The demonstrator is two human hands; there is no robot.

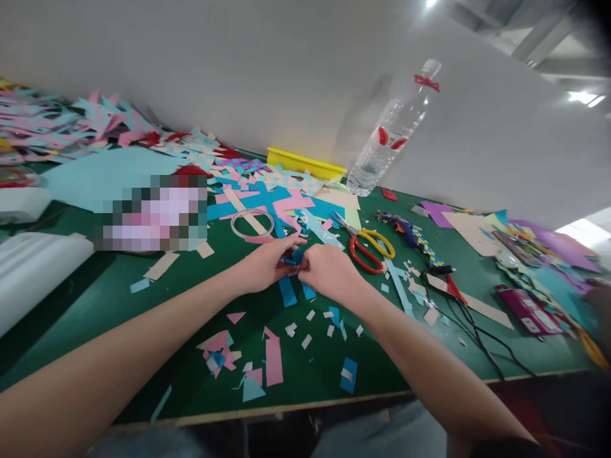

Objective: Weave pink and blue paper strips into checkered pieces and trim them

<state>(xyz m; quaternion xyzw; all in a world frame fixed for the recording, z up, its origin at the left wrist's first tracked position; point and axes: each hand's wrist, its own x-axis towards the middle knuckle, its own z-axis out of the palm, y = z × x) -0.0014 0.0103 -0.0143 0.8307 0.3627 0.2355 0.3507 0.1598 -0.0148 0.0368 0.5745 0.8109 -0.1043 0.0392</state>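
Note:
Over the middle of the green table, my left hand (265,259) and my right hand (329,270) meet with bent fingers. Between them they grip a folded blue paper strip (296,256); some pink paper shows beside it, partly hidden by the fingers. Blue strip ends (288,292) show just below the hands. A ring of clear tape (252,222) is behind my left hand. Scissors (367,248) with one red and one yellow handle lie to the right of my right hand, blades pointing away and slightly left.
Paper scraps (273,361) litter the green table (167,343) up to its front edge. A plastic bottle (391,137) stands by the wall near a yellow tray (305,164). Black cords (470,321) and a purple box (529,310) are at right, a white roll (38,273) at left.

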